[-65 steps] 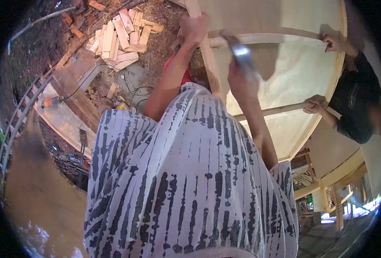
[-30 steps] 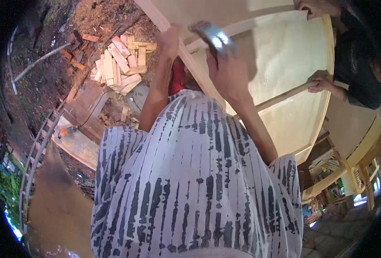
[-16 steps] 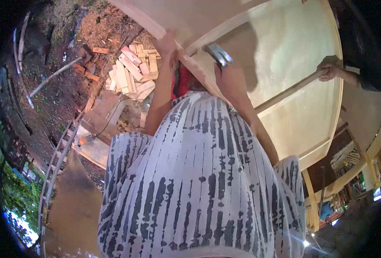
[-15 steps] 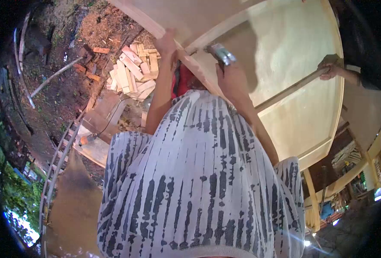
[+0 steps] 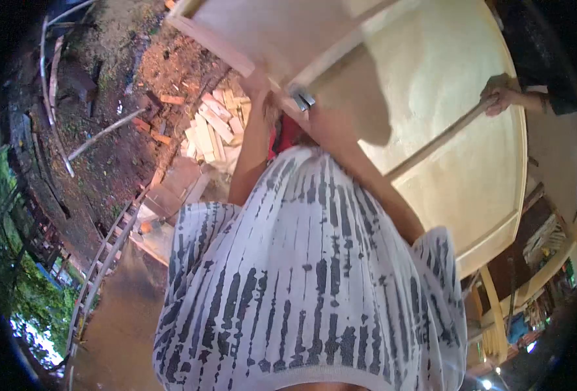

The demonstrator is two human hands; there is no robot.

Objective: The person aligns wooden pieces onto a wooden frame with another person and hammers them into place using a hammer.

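A large pale wooden panel with a raised frame fills the upper right. Along its left side runs a frame strip, and my left hand is closed round that edge. My right hand grips a hammer, whose shiny metal head is close to the strip, just right of my left hand. The hammer's handle is hidden by my hand. A co-worker's hand holds the far end of a wooden crossbar on the panel.
Cut wood blocks lie piled on the ground left of my left arm. A ladder and a brown sheet are at the lower left. A pole lies on the soil. Curved wooden pieces stand at the lower right.
The hammer head has moved left and down toward the frame strip, with my right hand. My view has shifted, so the wood pile and ladder appear farther right.
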